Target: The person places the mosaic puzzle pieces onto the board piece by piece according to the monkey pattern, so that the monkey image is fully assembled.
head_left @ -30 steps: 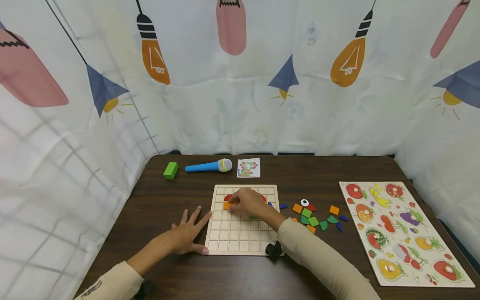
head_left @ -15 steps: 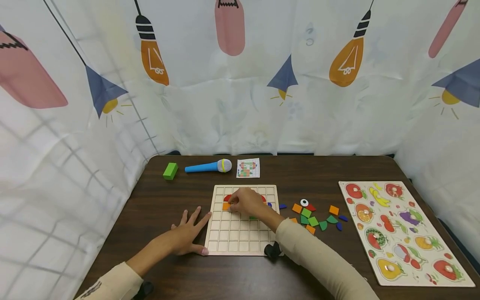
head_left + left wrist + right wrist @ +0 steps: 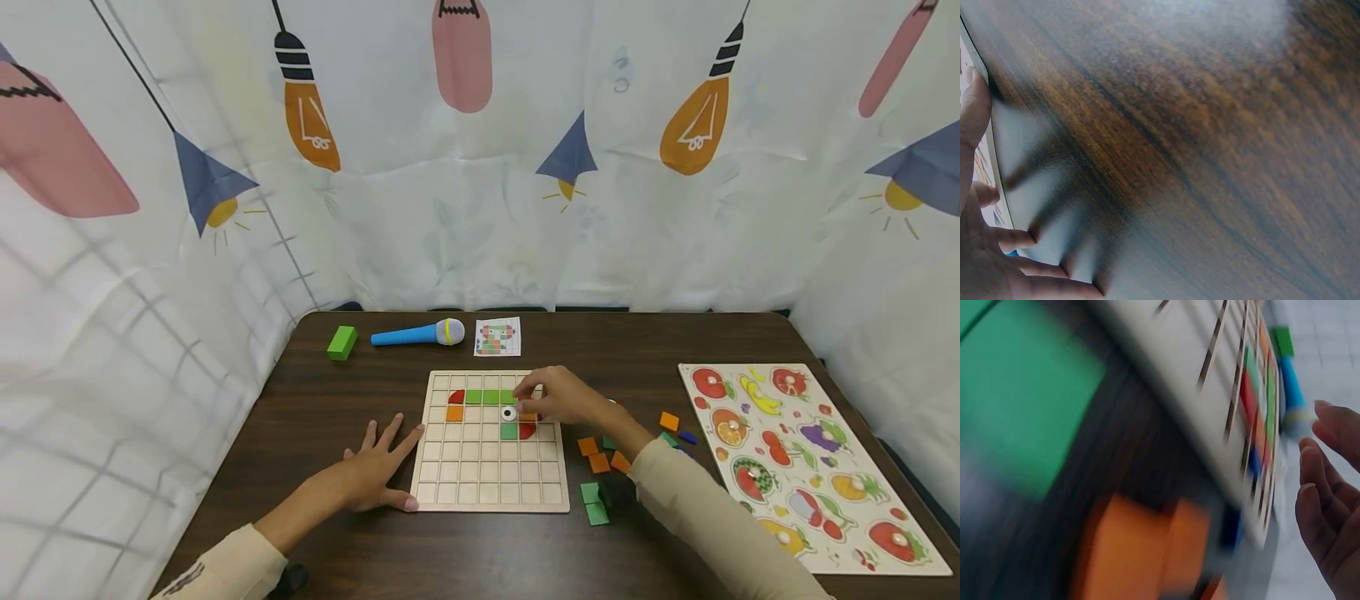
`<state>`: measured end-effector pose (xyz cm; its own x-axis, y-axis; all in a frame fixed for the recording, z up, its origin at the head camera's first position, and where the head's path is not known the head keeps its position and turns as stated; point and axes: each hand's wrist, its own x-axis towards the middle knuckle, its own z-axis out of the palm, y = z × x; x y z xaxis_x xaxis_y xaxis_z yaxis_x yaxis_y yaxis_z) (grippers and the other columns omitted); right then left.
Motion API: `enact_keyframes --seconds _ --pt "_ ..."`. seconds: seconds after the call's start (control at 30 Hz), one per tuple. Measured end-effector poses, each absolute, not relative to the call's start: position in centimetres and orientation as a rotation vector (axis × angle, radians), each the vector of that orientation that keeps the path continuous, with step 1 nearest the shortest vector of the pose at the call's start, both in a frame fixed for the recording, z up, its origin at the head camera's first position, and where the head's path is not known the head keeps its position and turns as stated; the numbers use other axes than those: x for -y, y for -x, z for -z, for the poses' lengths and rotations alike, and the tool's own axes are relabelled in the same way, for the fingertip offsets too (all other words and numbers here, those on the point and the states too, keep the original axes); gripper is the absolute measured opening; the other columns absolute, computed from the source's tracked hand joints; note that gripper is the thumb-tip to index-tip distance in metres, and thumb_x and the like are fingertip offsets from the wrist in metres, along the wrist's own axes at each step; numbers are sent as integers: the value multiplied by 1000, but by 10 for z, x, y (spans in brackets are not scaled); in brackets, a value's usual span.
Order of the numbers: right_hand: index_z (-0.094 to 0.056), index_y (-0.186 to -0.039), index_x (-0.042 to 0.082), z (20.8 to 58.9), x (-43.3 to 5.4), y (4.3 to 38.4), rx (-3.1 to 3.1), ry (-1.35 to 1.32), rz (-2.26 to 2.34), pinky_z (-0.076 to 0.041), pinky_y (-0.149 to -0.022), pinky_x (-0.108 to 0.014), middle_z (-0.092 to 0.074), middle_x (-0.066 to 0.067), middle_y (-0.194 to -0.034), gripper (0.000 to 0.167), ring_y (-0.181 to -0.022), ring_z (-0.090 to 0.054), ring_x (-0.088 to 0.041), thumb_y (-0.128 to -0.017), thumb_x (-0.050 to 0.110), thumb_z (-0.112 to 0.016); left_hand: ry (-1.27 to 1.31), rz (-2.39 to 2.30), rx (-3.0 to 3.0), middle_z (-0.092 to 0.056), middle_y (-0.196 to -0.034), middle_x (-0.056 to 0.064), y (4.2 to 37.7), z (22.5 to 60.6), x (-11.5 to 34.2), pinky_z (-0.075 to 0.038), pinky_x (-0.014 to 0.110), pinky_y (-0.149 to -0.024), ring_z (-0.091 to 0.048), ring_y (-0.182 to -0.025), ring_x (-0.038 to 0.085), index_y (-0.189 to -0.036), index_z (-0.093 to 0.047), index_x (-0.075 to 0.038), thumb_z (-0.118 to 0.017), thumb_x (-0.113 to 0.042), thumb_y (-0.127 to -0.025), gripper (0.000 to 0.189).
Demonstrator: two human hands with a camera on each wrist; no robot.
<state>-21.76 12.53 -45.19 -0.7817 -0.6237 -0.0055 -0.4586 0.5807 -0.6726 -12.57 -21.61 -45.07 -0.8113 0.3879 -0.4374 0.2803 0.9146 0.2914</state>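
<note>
A pale wooden grid board lies mid-table. Green squares and a red rounded piece form a row near its top, with an orange square below at the left. An eye disc, a teal-green square and another red piece sit farther right. My right hand hovers over the board's upper right, partly covering pieces; the right wrist view shows loosely bent fingers holding nothing. My left hand is spread beside the board, thumb at its lower left corner.
Loose orange squares, green pieces and blue pieces lie right of the board. A fruit puzzle is at the far right. Behind stand a pattern card, a toy microphone and a green block.
My right hand has left the orange square at the board's left and moved right, uncovering the green row and the eye disc. My left hand stays put.
</note>
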Motion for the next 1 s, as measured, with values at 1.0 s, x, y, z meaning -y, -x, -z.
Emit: enact_keyframes --seconds 1.0 --pt "-78 -111 12 475 -200 217 -2700 937 752 -49 -74 -25 -64 1 -100 20 -84 -55 -7 -93 19 -73 -476 -284 -2570 -5 -166 27 126 450 216 -29 84 -94 -6 -144 66 -162 -16 -19 -73 -63 -79 110"
